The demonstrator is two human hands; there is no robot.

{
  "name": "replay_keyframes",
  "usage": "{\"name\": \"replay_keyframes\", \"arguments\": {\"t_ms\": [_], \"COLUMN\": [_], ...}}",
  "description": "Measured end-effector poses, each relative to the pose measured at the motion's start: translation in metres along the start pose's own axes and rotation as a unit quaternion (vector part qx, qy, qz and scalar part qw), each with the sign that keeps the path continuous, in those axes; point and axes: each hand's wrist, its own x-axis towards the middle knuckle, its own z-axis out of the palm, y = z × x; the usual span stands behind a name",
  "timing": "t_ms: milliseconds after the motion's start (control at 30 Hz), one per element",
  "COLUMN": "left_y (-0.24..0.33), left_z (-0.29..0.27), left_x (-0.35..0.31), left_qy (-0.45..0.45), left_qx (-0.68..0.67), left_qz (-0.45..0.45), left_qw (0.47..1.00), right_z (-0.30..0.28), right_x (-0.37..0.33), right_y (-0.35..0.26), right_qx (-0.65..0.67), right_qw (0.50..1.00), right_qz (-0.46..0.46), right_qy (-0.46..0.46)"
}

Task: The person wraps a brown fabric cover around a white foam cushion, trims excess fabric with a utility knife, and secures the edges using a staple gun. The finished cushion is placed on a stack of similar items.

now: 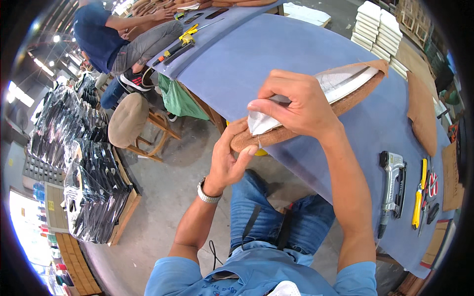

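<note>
A long padded panel (359, 97), covered in brown fabric with a white underside, slants across the table's near edge. Its rounded near end juts past the edge, and my left hand (228, 160) grips that end with the thumb on the near side. Above it, my right hand (302, 104) is closed in a pinch at the white lining cloth (261, 123), which stands up loose from the panel's edge. The right hand's fingers partly hide the pinched cloth. Beyond them, the far end of the panel rests on the blue-grey tabletop (247, 59).
To the right lie a staple gun (393, 182), a yellow cutter (420, 195), red-handled scissors (433, 184) and a brown fabric piece (421, 113). White pads (368, 24) are stacked beyond. A person (98, 39) sits at far left, near a round stool (128, 121) and plastic-wrapped stacks (96, 192).
</note>
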Motion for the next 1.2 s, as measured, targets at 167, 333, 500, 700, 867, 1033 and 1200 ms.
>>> {"name": "replay_keyframes", "arguments": {"t_ms": [167,333,500,700,867,1033,1200], "left_y": [-0.003,-0.007,0.0,-0.001,0.001,0.003,-0.002], "left_z": [0.003,0.002,0.008,0.011,0.013,0.012,0.015], "left_x": [0.004,0.008,0.01,0.005,0.002,-0.001,-0.005], "left_qy": [0.006,0.015,-0.003,0.006,0.007,-0.002,-0.004], "left_qx": [-0.033,-0.012,-0.01,0.013,0.024,0.04,-0.013], "left_qz": [-0.003,0.052,0.076,0.103,0.093,0.101,0.099], "left_qw": [0.999,0.998,0.997,0.995,0.995,0.994,0.995], "right_z": [-0.012,-0.029,-0.033,-0.029,-0.022,-0.015,-0.014], "right_x": [0.0,-0.005,-0.016,-0.04,-0.059,-0.071,-0.078], "right_y": [-0.009,-0.032,-0.043,-0.058,-0.059,-0.056,-0.058], "right_qx": [-0.043,-0.092,-0.162,-0.199,-0.203,-0.173,-0.137], "right_qw": [0.997,0.983,0.972,0.967,0.971,0.98,0.99], "right_qz": [-0.02,-0.041,-0.054,-0.076,-0.077,-0.08,-0.035], "right_qy": [-0.06,-0.156,-0.161,-0.141,-0.099,-0.057,-0.028]}}
